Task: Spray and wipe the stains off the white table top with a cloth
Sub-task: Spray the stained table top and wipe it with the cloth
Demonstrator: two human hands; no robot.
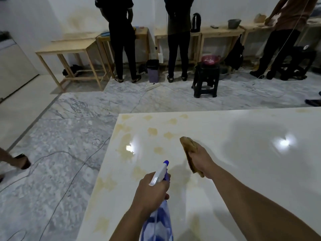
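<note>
My left hand (151, 188) grips the light bottle (159, 221) by its neck, right hand (201, 159) clutches the soft cloth (188, 145) just over the stained, slick-looking tabletop (243, 171).

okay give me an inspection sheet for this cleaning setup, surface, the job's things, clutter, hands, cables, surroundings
Surface: white table top, glossy, yellowish stains over its left part.
Job's things: spray bottle, nozzle aimed at the stains; brown cloth.
Clutter: nothing seen on the table.
Hands: left hand grips the bottle; right hand holds the cloth.
Cables: thin cables and a power strip on the marble floor.
Surroundings: wooden tables, black stool, kettle, three people standing.
</note>
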